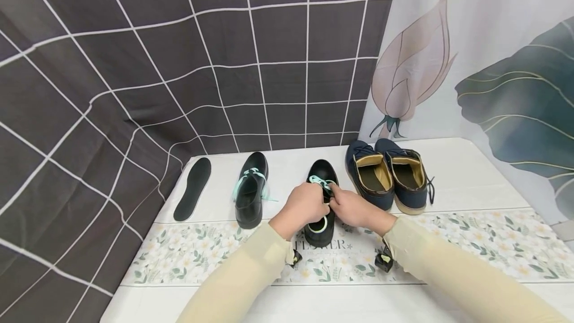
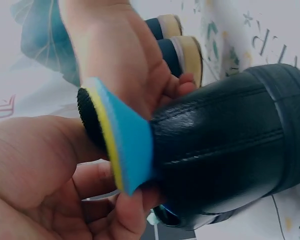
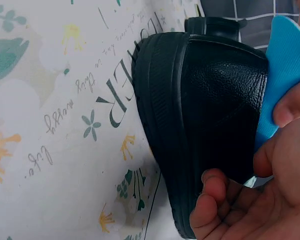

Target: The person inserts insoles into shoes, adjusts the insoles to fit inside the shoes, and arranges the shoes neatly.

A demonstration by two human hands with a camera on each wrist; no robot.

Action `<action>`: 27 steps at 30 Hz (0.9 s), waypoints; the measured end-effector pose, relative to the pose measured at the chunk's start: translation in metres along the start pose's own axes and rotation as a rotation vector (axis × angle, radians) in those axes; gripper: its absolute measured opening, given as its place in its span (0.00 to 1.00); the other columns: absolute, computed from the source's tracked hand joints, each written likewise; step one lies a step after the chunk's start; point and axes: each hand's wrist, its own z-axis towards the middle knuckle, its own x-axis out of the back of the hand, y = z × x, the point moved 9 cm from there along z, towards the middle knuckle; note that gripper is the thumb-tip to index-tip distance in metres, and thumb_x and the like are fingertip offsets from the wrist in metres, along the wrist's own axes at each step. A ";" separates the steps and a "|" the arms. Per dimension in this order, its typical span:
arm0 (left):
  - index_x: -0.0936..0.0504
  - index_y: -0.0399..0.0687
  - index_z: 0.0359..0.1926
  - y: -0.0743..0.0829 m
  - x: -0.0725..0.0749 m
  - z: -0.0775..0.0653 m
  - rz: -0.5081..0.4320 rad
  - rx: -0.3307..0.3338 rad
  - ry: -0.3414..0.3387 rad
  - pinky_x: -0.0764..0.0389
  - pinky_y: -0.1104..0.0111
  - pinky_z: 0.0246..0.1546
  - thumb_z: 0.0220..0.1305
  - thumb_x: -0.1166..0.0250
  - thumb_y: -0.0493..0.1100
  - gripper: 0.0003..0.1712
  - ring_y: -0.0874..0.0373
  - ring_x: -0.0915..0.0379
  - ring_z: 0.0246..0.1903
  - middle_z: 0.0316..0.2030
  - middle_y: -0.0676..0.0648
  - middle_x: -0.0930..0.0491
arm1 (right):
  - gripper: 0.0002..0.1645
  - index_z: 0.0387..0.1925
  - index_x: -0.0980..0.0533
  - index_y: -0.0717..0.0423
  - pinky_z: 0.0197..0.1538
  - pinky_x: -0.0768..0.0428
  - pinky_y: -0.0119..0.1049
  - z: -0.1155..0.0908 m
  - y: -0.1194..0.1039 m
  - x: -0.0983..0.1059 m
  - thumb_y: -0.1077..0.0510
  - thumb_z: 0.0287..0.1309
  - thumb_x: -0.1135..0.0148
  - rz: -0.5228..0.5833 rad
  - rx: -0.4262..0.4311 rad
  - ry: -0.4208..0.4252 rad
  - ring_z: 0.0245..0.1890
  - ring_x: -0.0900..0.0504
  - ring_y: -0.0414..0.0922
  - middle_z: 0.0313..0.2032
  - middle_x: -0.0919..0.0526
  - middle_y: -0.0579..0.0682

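A black shoe [image 1: 322,238] with mint laces stands in front of me, toe pointing away. An insole [image 2: 132,145], blue below and black on top with a yellow layer between, sticks up out of its heel opening. My left hand [image 1: 307,206] pinches the insole from the left, fingers at its blue side. My right hand [image 1: 352,207] grips the shoe's right side at the opening and tongue; in the right wrist view one fingertip [image 3: 292,106] overlaps the blue side. The insole's front part is hidden inside the shoe.
Left of the hands stands a second black shoe [image 1: 249,209] with mint laces, and beyond it lies a black insole [image 1: 193,188]. A pair of navy shoes [image 1: 383,202] stands close on the right. A grey grid curtain [image 1: 278,83] hangs behind the table.
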 end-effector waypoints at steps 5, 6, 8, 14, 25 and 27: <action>0.20 0.50 0.18 0.002 -0.003 0.006 0.039 0.017 0.010 0.29 0.68 0.20 0.63 0.32 0.49 0.18 0.57 0.27 0.20 0.16 0.52 0.22 | 0.32 0.75 0.50 0.71 0.41 0.25 0.45 -0.001 0.001 0.000 0.58 0.77 0.65 0.038 0.002 -0.019 0.27 0.25 0.44 0.27 0.25 0.51; 0.17 0.48 0.22 0.002 -0.003 0.007 0.042 0.021 0.012 0.27 0.68 0.21 0.63 0.32 0.49 0.15 0.56 0.25 0.22 0.20 0.50 0.18 | 0.32 0.75 0.50 0.71 0.41 0.25 0.45 -0.001 0.002 0.000 0.58 0.77 0.65 0.036 0.001 -0.020 0.27 0.25 0.44 0.29 0.23 0.52; 0.13 0.46 0.31 0.000 -0.005 0.008 0.047 0.031 0.017 0.23 0.67 0.23 0.63 0.32 0.50 0.12 0.55 0.22 0.25 0.28 0.48 0.13 | 0.33 0.75 0.50 0.71 0.42 0.24 0.46 -0.001 0.002 0.000 0.58 0.77 0.64 0.032 -0.003 -0.018 0.30 0.23 0.44 0.35 0.19 0.55; 0.14 0.43 0.36 -0.011 -0.008 0.004 -0.015 0.083 0.012 0.25 0.67 0.21 0.62 0.32 0.50 0.14 0.55 0.23 0.23 0.29 0.45 0.13 | 0.32 0.71 0.42 0.65 0.29 0.26 0.38 0.000 0.000 0.010 0.59 0.69 0.53 0.033 0.004 0.080 0.21 0.25 0.42 0.31 0.18 0.52; 0.30 0.54 0.13 -0.007 -0.004 -0.003 -0.026 0.035 0.040 0.35 0.68 0.18 0.61 0.35 0.46 0.21 0.55 0.30 0.19 0.16 0.52 0.28 | 0.08 0.32 0.16 0.50 0.24 0.20 0.45 0.008 -0.041 0.029 0.50 0.60 0.31 -0.479 0.180 0.242 0.24 0.22 0.47 0.30 0.15 0.51; 0.29 0.53 0.14 -0.007 -0.004 -0.003 -0.030 0.039 0.050 0.34 0.67 0.18 0.62 0.36 0.46 0.20 0.55 0.30 0.19 0.17 0.51 0.27 | 0.11 0.22 0.20 0.49 0.20 0.20 0.47 0.010 -0.047 0.031 0.51 0.57 0.29 -0.566 0.200 0.290 0.19 0.23 0.48 0.24 0.17 0.51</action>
